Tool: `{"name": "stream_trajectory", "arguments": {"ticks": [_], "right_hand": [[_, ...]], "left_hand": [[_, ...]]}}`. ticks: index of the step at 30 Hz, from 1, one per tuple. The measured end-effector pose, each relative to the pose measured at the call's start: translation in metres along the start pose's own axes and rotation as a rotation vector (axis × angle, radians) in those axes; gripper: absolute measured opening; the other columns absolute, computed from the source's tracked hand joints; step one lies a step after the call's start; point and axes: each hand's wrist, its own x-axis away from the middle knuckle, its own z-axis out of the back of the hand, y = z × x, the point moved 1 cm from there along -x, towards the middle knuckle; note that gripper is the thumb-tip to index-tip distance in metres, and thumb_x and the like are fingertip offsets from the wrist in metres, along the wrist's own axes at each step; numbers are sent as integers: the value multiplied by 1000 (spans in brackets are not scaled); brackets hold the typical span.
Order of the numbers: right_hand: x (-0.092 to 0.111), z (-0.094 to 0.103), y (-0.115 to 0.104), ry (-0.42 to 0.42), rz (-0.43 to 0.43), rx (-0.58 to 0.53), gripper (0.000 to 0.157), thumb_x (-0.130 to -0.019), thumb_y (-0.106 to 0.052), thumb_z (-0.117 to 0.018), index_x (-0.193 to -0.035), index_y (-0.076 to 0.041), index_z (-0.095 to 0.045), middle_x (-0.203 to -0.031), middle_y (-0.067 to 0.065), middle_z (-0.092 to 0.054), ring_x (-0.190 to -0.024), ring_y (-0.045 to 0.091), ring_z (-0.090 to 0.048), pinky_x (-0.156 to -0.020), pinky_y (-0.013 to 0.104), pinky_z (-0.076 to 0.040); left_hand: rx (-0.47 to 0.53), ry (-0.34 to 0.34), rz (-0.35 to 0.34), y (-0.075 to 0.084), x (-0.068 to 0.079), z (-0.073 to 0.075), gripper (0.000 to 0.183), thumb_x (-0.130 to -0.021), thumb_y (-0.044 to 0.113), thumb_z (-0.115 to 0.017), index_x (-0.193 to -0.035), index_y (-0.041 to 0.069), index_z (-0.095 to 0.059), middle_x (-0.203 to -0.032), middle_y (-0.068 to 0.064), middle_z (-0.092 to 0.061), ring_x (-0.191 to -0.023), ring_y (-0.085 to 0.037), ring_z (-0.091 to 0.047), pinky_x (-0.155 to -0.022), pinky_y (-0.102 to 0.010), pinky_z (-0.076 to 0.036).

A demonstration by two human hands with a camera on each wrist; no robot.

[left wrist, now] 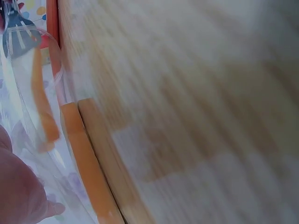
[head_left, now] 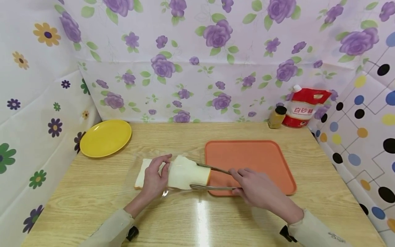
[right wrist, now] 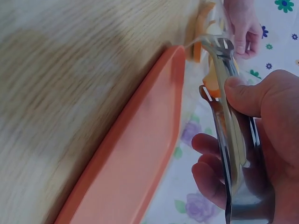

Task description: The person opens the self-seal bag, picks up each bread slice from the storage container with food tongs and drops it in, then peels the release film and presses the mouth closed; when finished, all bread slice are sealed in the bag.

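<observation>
My right hand (head_left: 256, 187) grips metal tongs (right wrist: 233, 135), thumb on one arm and fingers round the other. The slotted tips of the tongs stand spread, one at each long edge of a white bread slice (head_left: 188, 173) with an orange-brown crust. That slice is raised at the mouth of a clear plastic bag (left wrist: 58, 77). My left hand (head_left: 155, 176) pinches the bag film between thumb and fingers, beside the slice. More bread (head_left: 142, 173) lies in the bag on the table, partly hidden under the left hand; its crust (left wrist: 88, 163) shows in the left wrist view.
An orange tray (head_left: 250, 154) lies on the wooden table under the tongs and right hand. At the back left sits a yellow plate (head_left: 106, 139). A black-capped jar (head_left: 277, 117) and a red and white pouch (head_left: 303, 107) stand at the back right, by the patterned cloth walls.
</observation>
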Motion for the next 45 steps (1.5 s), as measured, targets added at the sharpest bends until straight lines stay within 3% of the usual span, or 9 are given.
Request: {"name": "stream_trajectory", "arguments": {"ticks": [13, 19, 27, 38, 45], "right_hand": [[-36, -14, -8, -29, 66, -48, 41, -93, -37, -72, -119, -11, -53, -77, -7, -46, -62, 12, -43, -43, 24, -32], [-47, -19, -10, -44, 50, -61, 47, -91, -34, -73, -125, -8, -55, -83, -1, -56, -70, 17, -56, -45, 26, -37], [-49, -22, -12, -34, 49, -81, 42, -92, -31, -72, -119, -6, -53, -74, -4, -46, -61, 16, -48, -42, 26, -34], [-50, -17, -20, -76, -9, -136, 50, -91, -33, -73, -129, -5, -57, -76, -4, -52, -62, 12, -52, -44, 27, -39], [-55, -22, -29, -62, 13, -83, 55, -94, -41, -68, -135, -6, -56, -87, 2, -61, -71, 19, -60, -47, 29, -42]], "left_hand": [[-7, 4, -30, 0, 0, 3, 16, -87, -13, -63, -94, 1, -62, -114, -15, -70, -105, -33, -64, -82, -46, -50], [-19, 51, -78, 6, -1, 3, 18, -87, -16, -63, -93, 0, -61, -114, -14, -71, -102, -33, -65, -77, -50, -52], [-47, 124, -84, 9, -4, 2, 15, -88, -14, -62, -92, 1, -60, -113, -15, -70, -102, -34, -64, -76, -48, -51], [-28, 159, -57, 13, -5, -1, 15, -88, -14, -61, -94, 0, -61, -113, -15, -70, -107, -36, -62, -86, -46, -48], [-20, 176, -73, 18, -6, -6, 17, -87, -15, -61, -93, 0, -61, -114, -15, -70, -108, -37, -62, -86, -49, -50]]}}
